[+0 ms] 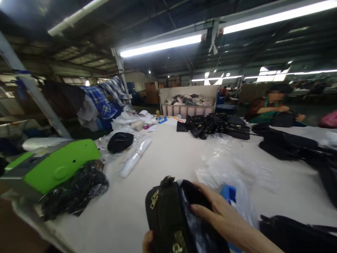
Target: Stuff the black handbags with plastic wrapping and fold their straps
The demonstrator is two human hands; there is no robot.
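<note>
A black bag [168,218] with a brass-coloured zip pull and a metal clasp is held upright at the bottom middle of the head view. My left hand [147,241] grips its left side; only a fingertip or thumb shows, the rest being out of frame or behind it. On the other side, my right hand [217,211] is closed on the bag's right part, thumb in front and fingers partly hidden. Shiny, plastic-looking material [193,221] shows along the bag between its front and my right thumb.
Clear plastic bags [223,161] and a blue holder [229,193] lie right on the white table [168,154]. Black bags [216,124] are piled at the back. A green machine [63,165] with crumpled black plastic [79,186] stands left. A co-worker [276,105] sits across, right.
</note>
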